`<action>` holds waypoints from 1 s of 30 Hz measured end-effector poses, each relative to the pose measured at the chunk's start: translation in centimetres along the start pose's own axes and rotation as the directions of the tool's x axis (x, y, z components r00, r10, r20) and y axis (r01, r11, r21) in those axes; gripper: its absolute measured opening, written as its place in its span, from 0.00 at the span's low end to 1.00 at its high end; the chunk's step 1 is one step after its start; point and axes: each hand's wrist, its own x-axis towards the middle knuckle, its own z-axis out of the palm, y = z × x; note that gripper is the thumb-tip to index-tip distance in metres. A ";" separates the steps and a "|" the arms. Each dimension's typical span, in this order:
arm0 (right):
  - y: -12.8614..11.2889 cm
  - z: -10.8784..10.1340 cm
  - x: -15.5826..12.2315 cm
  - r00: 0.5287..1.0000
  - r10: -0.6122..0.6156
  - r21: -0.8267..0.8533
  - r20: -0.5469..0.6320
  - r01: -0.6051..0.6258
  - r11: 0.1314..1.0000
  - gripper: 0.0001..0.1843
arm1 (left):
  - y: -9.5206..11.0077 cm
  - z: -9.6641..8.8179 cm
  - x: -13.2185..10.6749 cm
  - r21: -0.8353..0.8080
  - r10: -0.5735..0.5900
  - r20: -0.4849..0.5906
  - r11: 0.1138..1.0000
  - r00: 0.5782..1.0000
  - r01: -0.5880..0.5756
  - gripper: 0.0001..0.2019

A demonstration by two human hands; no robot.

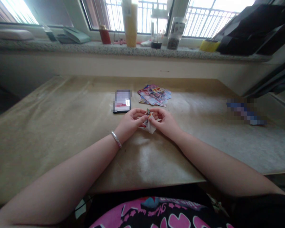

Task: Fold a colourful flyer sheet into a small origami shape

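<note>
Both my hands meet over the middle of the table (85,95), fingers pinched around one small printed paper packet (151,126). It looks folded or crumpled, with a white side facing me and coloured print near its top. My left hand (131,122), with a silver bracelet at the wrist, grips its left side. On the right side, my right hand (165,120) pinches it between thumb and fingers. My fingers cover much of the packet, so whether it is torn or whole cannot be made out. Just beyond the hands lies a fanned pile of colourful printed packets (154,94).
Left of the pile lies a phone (122,101) with its screen lit. A blurred blue item (245,112) rests at the table's right. Along the stone windowsill (73,48) stand a red container (104,34), a tall yellow bottle (131,25), jars and a large black object (254,30).
</note>
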 end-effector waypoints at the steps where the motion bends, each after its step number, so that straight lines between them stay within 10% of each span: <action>1: 0.1 0.0 0.0 1.000 -0.005 -0.005 -0.004 0.005 1.000 0.17 | 0.0 0.0 0.0 0.003 0.002 0.007 1.000 1.000 -0.002 0.22; 30: 0.4 -1.3 0.2 0.988 0.078 -0.038 0.134 -0.073 0.997 0.20 | -0.4 -0.2 0.5 -0.065 -0.010 0.075 0.998 0.997 0.015 0.19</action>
